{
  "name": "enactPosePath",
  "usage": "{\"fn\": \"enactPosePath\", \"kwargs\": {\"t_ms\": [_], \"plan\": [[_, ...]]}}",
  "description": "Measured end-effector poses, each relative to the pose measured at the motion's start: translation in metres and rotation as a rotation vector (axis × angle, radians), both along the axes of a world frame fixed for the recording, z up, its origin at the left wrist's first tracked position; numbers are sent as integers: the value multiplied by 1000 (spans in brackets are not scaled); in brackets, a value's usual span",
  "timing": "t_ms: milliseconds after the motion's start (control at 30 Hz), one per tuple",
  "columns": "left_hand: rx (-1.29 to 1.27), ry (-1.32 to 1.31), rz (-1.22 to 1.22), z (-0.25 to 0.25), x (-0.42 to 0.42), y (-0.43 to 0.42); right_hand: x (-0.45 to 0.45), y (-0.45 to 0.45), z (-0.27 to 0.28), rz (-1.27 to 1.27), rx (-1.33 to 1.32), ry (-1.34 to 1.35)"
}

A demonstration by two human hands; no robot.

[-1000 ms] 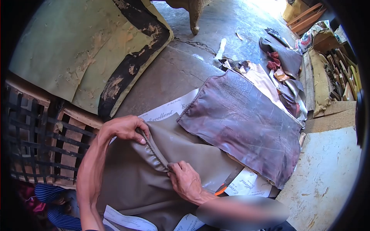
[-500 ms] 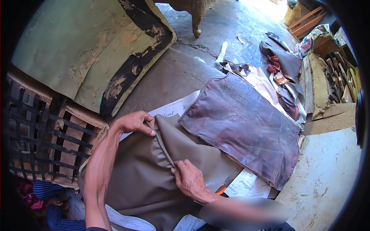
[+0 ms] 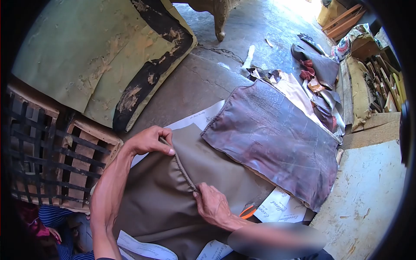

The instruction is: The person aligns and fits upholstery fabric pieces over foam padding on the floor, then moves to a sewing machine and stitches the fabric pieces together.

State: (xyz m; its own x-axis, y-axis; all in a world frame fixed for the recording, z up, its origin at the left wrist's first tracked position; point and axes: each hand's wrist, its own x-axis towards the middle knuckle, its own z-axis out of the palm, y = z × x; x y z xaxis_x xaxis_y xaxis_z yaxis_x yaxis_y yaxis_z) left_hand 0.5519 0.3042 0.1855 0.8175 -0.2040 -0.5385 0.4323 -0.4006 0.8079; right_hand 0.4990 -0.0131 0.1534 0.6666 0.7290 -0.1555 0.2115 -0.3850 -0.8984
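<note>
A brown leather-like sheet lies spread below me, with a gathered, stitched edge raised in a fold across its middle. My left hand pinches the far end of that edge between thumb and fingers. Lower down, my right hand grips the near end, its thumb against the stitching. Beside the right wrist lies an orange-handled tool, probably scissors, partly hidden by the forearm. A worn maroon leather piece with a puckered border rests to the right of the brown sheet.
White printed backing shows around the sheet. Left stand a webbed wooden frame and a torn green foam panel. Scraps lie at the back right, near a pale board. Another person's striped sleeve is at lower left.
The fold of brown sheet beyond the stitched edge has dropped and now lies flatter. More of the orange handle shows. Both hands keep their hold in nearly the same place.
</note>
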Motion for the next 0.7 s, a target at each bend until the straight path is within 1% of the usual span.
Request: {"fn": "enactPosePath", "kwargs": {"t_ms": [33,100,133,200,267,400,467,500,533,600,633,667,700], "plan": [[1,2,2,-4,0,-1,2,1,0,-13,-8,-37],[109,-35,19,-14,2,-3,3,1,-2,-25,-14,-74],[109,-37,17,-20,4,-2,4,1,-3,-48,-16,-71],[79,50,53,-33,5,-3,6,-2,-4,-66,-26,-67],[62,53,74,-44,5,-3,12,-6,-2,-46,-98,131],[41,92,134,-65,3,-6,10,-28,-13,-53,-49,130],[17,99,154,-71,0,-7,6,-47,-14,-120,-151,76],[-10,105,173,-74,0,-8,0,-64,-23,-78,-231,84],[-13,111,162,-74,1,-9,-1,-79,-23,-89,-235,92],[-49,119,218,-75,-1,-14,-3,-106,-13,208,-386,521],[-59,126,213,-76,-1,-16,-6,-112,-7,227,-356,445],[-74,156,239,-75,0,-16,-8,-116,-9,216,-362,457],[-90,190,260,-76,0,-17,-11,-118,-12,120,-191,124]]}}
